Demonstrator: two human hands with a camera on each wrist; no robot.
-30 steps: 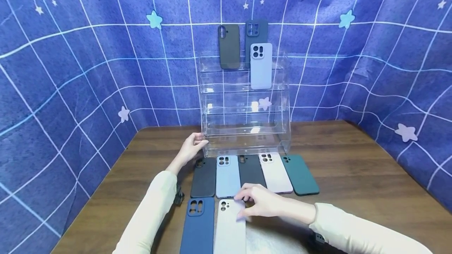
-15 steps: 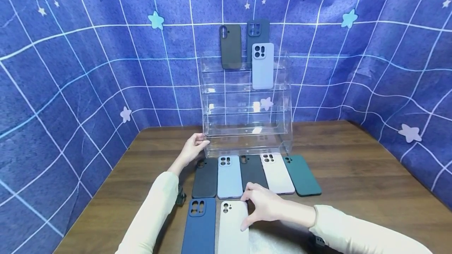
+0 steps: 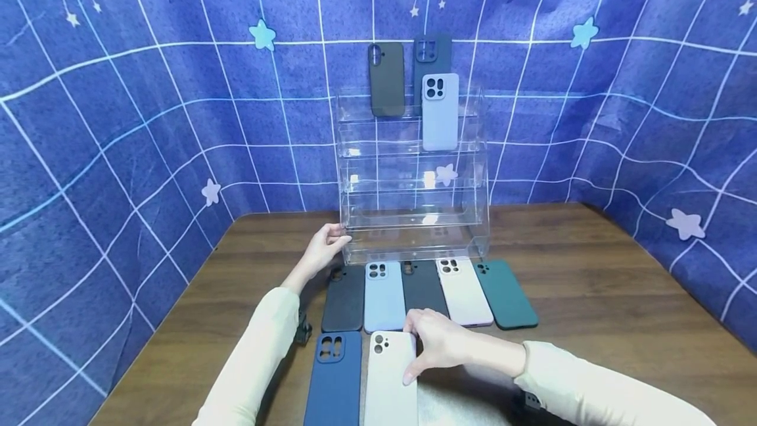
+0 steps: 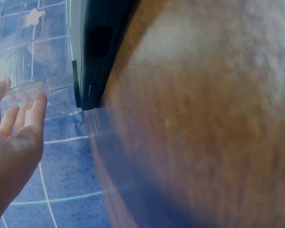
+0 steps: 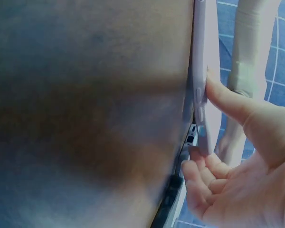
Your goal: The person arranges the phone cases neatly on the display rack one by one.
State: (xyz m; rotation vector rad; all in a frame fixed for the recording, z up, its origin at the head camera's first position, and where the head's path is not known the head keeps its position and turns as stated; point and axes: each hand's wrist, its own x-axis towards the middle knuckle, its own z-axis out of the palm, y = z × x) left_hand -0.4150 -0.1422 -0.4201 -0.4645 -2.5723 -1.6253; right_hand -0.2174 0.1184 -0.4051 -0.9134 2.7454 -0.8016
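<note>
My right hand point(image 3: 440, 342) pinches a white phone case point(image 3: 390, 373) at its upper right, thumb on the face and fingers at the top edge. In the right wrist view, this white phone case point(image 5: 210, 57) appears edge-on, with fingertips of my right hand point(image 5: 247, 161) at its end. At the left side, my left hand point(image 3: 322, 246) holds the lower edge of a clear tiered display stand point(image 3: 408, 236). The left wrist view has my left hand point(image 4: 19, 137) beside the stand's clear edge, its grip partly hidden. A blue phone case point(image 3: 333, 386) lies left of the white one.
Behind lies a row: black case point(image 3: 344, 301), light blue case point(image 3: 384, 301), another black case point(image 3: 422, 291), pale case point(image 3: 466, 298) and green case point(image 3: 507, 298). On the stand's upper tiers are a dark case point(image 3: 387, 84), a navy case point(image 3: 436, 61) and a lavender case point(image 3: 440, 117).
My right fingers have settled at the white case's upper right corner, and its top edge has risen slightly. My left hand stays at the stand.
</note>
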